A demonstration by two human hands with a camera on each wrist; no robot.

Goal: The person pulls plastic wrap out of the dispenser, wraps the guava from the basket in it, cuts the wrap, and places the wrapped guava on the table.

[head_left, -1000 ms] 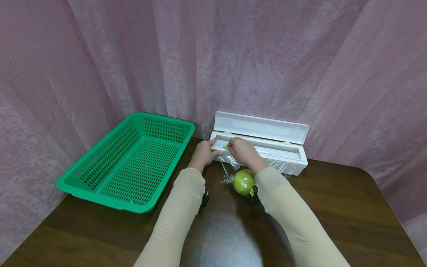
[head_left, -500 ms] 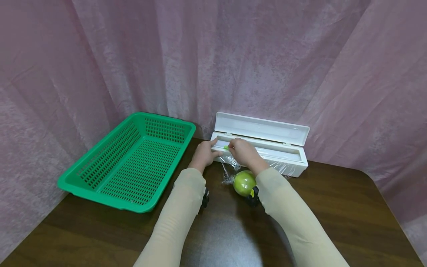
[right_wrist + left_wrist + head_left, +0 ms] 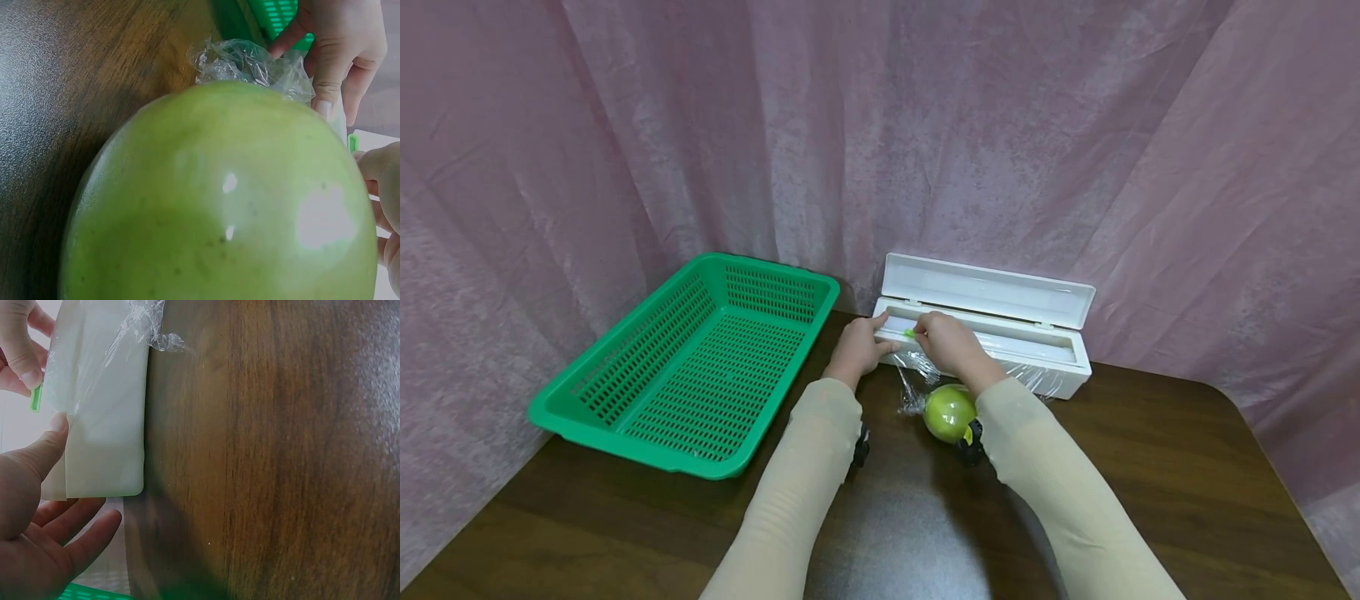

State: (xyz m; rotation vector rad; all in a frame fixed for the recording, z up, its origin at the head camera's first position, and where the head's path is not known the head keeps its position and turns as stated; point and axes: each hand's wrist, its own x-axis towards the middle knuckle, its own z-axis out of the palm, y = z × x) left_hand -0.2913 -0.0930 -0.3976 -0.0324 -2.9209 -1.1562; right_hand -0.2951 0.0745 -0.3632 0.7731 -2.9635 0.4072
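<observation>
A white cling film box [image 3: 1052,379] stands with its lid raised at the back of the table, a film roll inside. My left hand [image 3: 855,346] grips its left end, thumb on the front edge, as the left wrist view shows. My right hand [image 3: 949,340] pinches a small green slide cutter [image 3: 36,398] at the box's front edge, near the left end. Clear cling film [image 3: 250,62] hangs down the front, bunched at its left. Just in front of the box sits a round green fruit [image 3: 947,412], glossy under film, close beside my right wrist; it fills much of the right wrist view.
A green plastic basket [image 3: 741,462] with slotted walls stands on the left of the brown wooden table [image 3: 1172,467]. Behind the table hangs a pink curtain [image 3: 865,142], close to the raised lid. The table's right edge slopes away beyond the box.
</observation>
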